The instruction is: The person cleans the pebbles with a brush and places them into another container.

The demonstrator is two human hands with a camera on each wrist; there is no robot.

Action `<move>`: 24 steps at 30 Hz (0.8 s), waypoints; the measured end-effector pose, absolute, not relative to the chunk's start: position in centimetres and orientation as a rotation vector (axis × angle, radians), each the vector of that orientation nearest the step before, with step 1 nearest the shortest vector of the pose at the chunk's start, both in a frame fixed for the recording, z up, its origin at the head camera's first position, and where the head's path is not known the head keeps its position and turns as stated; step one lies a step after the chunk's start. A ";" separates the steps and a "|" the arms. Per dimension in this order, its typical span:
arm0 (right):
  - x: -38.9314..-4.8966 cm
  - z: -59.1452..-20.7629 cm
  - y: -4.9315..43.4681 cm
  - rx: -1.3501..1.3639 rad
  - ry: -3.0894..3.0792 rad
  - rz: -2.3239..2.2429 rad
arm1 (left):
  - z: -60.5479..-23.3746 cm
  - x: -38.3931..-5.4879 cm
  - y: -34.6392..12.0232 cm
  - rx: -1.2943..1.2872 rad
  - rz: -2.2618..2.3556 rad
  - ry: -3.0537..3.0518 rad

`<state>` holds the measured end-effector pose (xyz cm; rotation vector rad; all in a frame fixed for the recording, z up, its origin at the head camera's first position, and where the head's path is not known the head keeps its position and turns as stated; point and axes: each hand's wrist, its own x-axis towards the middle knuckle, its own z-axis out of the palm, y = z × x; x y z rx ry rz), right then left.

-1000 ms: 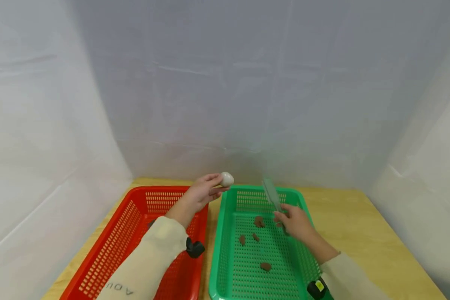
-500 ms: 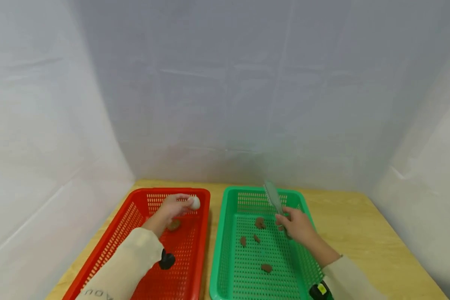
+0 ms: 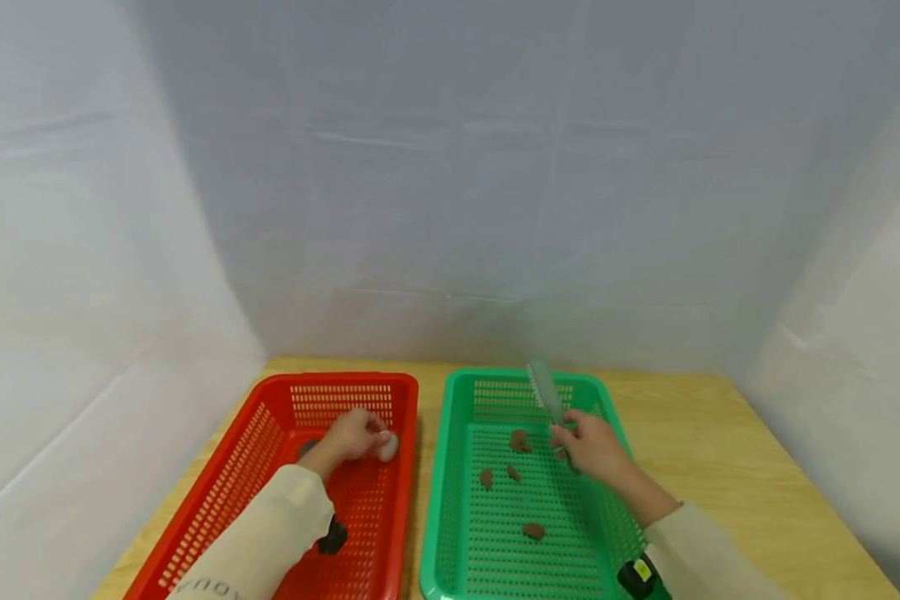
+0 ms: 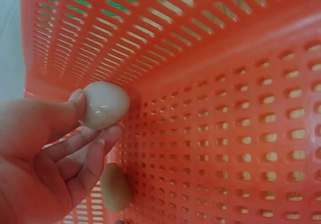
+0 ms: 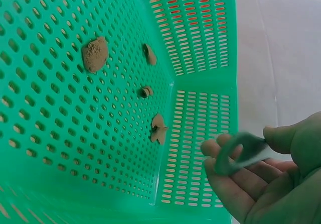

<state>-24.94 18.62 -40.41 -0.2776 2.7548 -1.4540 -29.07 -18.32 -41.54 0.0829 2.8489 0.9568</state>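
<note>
In the head view my left hand [image 3: 356, 435] is down inside the red basket [image 3: 402, 500] near its right wall. Thumb and fingertips pinch a smooth, pale, egg-shaped stone [image 4: 105, 105], seen close to the basket's perforated side in the left wrist view. A brown rounded stone [image 4: 116, 188] lies in the same basket below the fingers. My right hand [image 3: 592, 446] grips a grey-green brush [image 3: 546, 390] by its handle over the green basket [image 3: 438, 500]. The brush head tilts up and away, bristles facing left. A hole shows in its handle end [image 5: 235, 151].
Several brown, crumbly-looking flakes, among them one larger piece [image 3: 520, 441] and one nearer piece [image 3: 534, 531], lie on the green basket's floor. Both baskets stand side by side on a wooden table [image 3: 690, 450]. White sheeting [image 3: 450, 208] hangs behind and at both sides.
My left hand has carried the pale stone from above the gap between the baskets, leftward and down into the red basket. The right hand and brush stay nearly still.
</note>
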 end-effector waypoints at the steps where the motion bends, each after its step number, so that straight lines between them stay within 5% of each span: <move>1: -24.9 -40.4 18.6 -0.278 2.748 -1.446 | -41.6 -29.0 -18.4 0.068 0.954 2.842; 11: -24.6 -40.3 18.9 -0.386 2.759 -1.365 | -42.2 -28.6 -18.5 0.052 1.014 2.806; 24: -25.1 -40.5 18.8 -0.160 2.411 -1.403 | -42.0 -28.4 -18.8 0.171 0.678 2.939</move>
